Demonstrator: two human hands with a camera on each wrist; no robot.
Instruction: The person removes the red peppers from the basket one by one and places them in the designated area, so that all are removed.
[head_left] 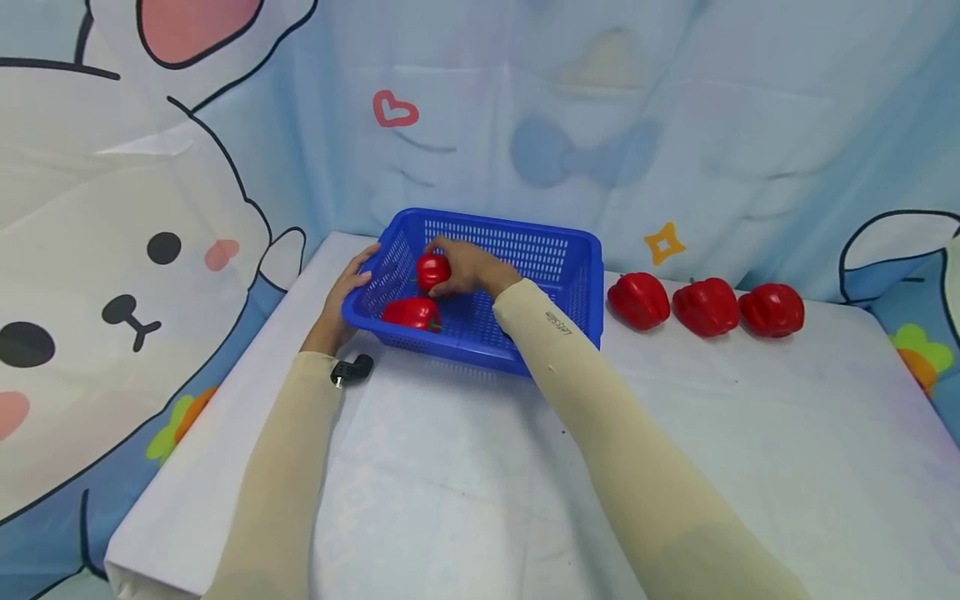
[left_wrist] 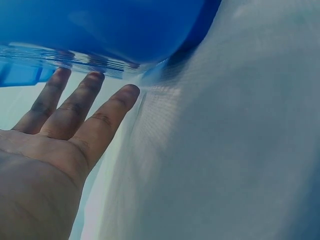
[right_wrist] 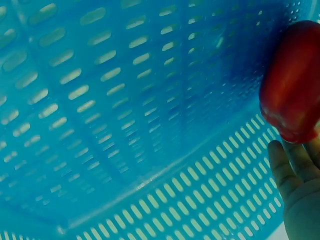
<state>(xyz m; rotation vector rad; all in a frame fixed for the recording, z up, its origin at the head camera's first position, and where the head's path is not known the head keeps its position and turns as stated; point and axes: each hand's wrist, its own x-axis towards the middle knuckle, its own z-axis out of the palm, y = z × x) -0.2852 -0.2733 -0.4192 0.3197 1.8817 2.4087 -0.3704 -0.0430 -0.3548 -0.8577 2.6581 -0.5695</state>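
A blue plastic basket (head_left: pixel 558 250) with slotted walls stands at the back of the table. Inside it, my right hand (head_left: pixel 468 267) grips a red bell pepper (head_left: pixel 432 272) near the left end. In the right wrist view, the fingers (right_wrist: pixel 282 170) lie against the lower end of that pepper (right_wrist: pixel 295 82). Another red bell pepper (head_left: pixel 410 312) rests in the basket's front left corner. My left hand (head_left: pixel 343 293) lies along the outside of the basket's left end, its fingers straight in the left wrist view beside the blue wall (left_wrist: pixel 115 30).
Right of the basket, three more red bell peppers (head_left: pixel 639 301) sit in a row on the white-covered table (head_left: pixel 450 483). A printed curtain (head_left: pixel 465 158) hangs behind the table. A small black device (head_left: pixel 352 368) is at the left wrist.
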